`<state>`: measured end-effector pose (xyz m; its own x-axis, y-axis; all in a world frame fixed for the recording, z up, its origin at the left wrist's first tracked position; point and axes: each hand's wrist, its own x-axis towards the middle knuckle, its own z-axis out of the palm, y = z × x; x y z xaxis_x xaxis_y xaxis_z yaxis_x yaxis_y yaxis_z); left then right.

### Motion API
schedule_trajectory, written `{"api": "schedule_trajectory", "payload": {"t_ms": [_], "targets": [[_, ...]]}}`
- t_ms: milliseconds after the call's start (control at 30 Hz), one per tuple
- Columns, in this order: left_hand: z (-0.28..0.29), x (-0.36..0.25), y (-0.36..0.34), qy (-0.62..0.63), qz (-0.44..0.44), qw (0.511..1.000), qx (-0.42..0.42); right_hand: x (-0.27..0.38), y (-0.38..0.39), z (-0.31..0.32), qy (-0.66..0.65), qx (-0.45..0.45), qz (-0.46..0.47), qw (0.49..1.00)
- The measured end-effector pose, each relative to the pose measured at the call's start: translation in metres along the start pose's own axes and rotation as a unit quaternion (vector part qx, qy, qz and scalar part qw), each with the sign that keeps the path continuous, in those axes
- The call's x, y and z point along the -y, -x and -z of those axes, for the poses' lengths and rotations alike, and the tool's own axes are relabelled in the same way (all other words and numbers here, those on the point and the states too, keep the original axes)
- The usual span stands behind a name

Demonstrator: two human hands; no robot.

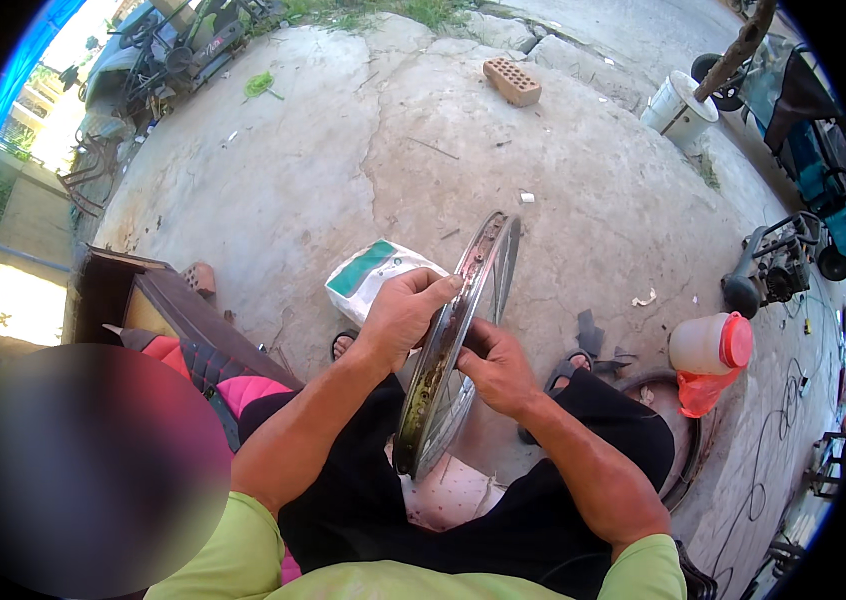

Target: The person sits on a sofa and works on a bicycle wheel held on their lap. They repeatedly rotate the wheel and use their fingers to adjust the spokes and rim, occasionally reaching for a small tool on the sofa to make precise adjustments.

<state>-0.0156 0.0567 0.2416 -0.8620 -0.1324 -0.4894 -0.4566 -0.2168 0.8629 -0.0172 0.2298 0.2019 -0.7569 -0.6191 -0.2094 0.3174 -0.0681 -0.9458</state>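
From where I stand, I see a bicycle wheel [431,390] with no tyre on it, held up between the person's 2 hands. It is turned nearly edge-on, so its long axis goes from between the 2 knees, away from the body and a little to the right. The left hand [395,315] is on the left side of the rim, with its thumb laid on the rusty outer channel and its other fingers bent; it grips the rim. The right hand [498,372] is on the spoke side, slightly closer to the body; its thumb and forefinger are bent at the rim's edge, but I cannot tell whether they pinch something. So the rim passes directly between the 2 hands, and both are near it equally. Beyond the left hand lies a white and green bag [368,272]; a loose tyre [681,485] rests beside the right leg.
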Motion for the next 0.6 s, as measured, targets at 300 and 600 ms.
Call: {"api": "schedule_trajectory", "payload": {"t_ms": [300,600], "targets": [[-0.007,0.009,-0.001,-0.062,-0.063,0.996,0.012,-0.007,-0.042,0.028,-0.094,-0.178,0.059,0.978],[-0.014,0.001,0.016,0.001,-0.002,0.999,0.050,-0.027,-0.051,0.023,-0.094,-0.209,0.124,0.965]]}}
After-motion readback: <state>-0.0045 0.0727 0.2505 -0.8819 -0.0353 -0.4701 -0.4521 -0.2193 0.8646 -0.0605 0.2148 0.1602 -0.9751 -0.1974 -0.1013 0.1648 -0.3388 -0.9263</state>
